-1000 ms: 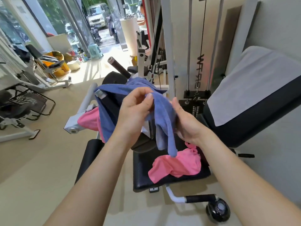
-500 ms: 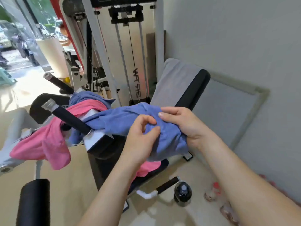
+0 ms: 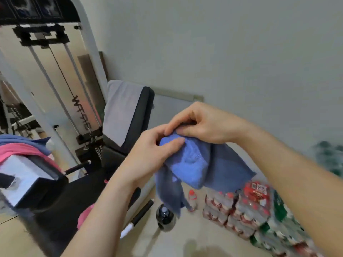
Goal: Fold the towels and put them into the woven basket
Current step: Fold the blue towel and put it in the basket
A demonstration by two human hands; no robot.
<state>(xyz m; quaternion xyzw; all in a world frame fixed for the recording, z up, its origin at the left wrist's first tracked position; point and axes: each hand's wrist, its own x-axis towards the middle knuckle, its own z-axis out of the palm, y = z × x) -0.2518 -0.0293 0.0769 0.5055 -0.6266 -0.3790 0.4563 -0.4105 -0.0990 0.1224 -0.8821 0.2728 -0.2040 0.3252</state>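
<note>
Blue towel (image 3: 194,164) hangs bunched in mid-air between both hands, above the floor. The left hand (image 3: 154,154) grips its upper edge, thumb laid across the cloth. The right hand (image 3: 204,123) pinches the top with curled fingers (image 3: 180,120). Below stand wrapped bottle packs (image 3: 241,206) and a dark bottle (image 3: 165,217). A gym machine (image 3: 27,179) carrying a pink towel (image 3: 16,151) stands at the left.
</note>
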